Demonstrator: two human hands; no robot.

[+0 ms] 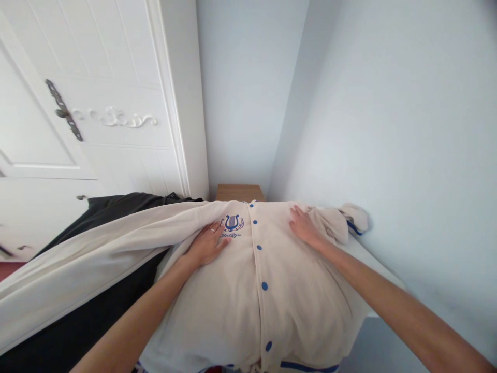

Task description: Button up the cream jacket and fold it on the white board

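A cream jacket (295, 290) with blue snap buttons lies front side up on a white surface (373, 259). Its chest bears a blue lyre emblem (233, 223) with lettering. My left hand (207, 244) rests flat on the cloth beside the emblem, fingers apart, a ring on one finger. On the other side of the button line, my right hand (305, 227) presses on the upper chest, fingers spread and slightly bent. One sleeve (97, 259) stretches out to the left; the other sleeve (337, 223) is bunched against the wall. Blue stripes mark the hem.
Black clothing (124, 204) lies under the left sleeve. A white wardrobe (128, 77) with a dark metal handle (64, 111) stands at the left. Pale blue walls (388, 129) meet in a corner behind, where a small brown wooden piece (239, 192) shows.
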